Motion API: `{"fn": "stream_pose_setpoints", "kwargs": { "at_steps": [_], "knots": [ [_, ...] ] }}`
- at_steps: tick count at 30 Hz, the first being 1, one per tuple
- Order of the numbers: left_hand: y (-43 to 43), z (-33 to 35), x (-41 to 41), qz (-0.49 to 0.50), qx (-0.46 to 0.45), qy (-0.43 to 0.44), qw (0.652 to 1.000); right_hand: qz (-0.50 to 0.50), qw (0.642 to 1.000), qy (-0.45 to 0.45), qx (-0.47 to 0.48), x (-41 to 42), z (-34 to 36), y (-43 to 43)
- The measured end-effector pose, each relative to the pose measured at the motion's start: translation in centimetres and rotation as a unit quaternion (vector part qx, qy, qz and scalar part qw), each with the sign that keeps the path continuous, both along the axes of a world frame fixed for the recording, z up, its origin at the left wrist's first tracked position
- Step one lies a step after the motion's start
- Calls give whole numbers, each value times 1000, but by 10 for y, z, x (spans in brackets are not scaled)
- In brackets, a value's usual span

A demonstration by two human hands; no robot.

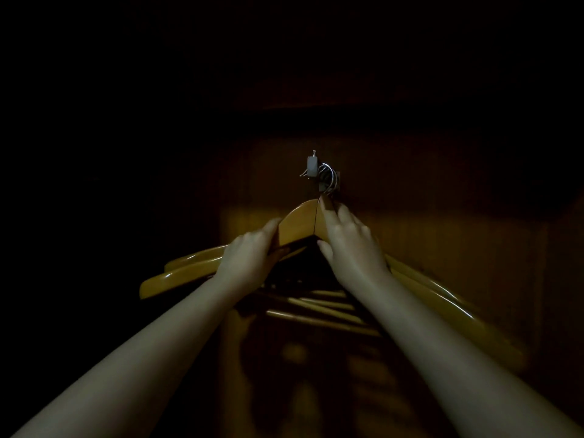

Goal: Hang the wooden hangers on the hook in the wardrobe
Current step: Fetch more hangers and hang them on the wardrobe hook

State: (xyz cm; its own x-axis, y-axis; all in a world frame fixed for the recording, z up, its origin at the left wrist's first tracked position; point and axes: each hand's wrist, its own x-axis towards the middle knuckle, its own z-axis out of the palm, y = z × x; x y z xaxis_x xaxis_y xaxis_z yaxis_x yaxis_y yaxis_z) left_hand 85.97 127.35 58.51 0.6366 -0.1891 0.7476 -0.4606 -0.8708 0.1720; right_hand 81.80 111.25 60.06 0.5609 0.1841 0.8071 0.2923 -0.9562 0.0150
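Note:
Several yellow wooden hangers (pixel 298 224) hang in a bunch from a small metal hook (pixel 317 170) on the dark wardrobe back wall; their wire hooks are looped over it. My left hand (pixel 249 252) grips the left shoulder of the front hanger just below its peak. My right hand (pixel 347 238) holds the right shoulder, its index finger stretched up toward the wire necks and its thumb under the wood. The hangers' arms splay out left (pixel 177 275) and right (pixel 442 298) behind my forearms. Their lower bars (pixel 322 314) show between my arms.
The wardrobe interior is very dark; only the wooden back panel (pixel 442 241) around the hook is dimly lit. A dark shelf edge (pixel 316 115) runs above the hook. Faint shapes lie below the hangers, too dim to make out.

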Motion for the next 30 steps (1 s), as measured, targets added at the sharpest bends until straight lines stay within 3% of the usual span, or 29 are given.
{"fn": "stream_pose_setpoints", "kwargs": {
  "at_steps": [7, 16, 22, 30],
  "knots": [
    [-1, -18, 5, 5, -2, -96, 995, -86, 994, -61, -31, 2, -14, 0],
    [7, -34, -6, -6, 14, -55, 998, -107, 991, -28, -68, -20, -29, 6],
    [21, -65, -45, -179, 84, -32, 980, -119, 991, -10, -55, -54, -63, 9],
    [40, -123, -80, -360, 188, 71, 911, -165, 984, 59, -5, -125, -142, 21]
  ]
}}
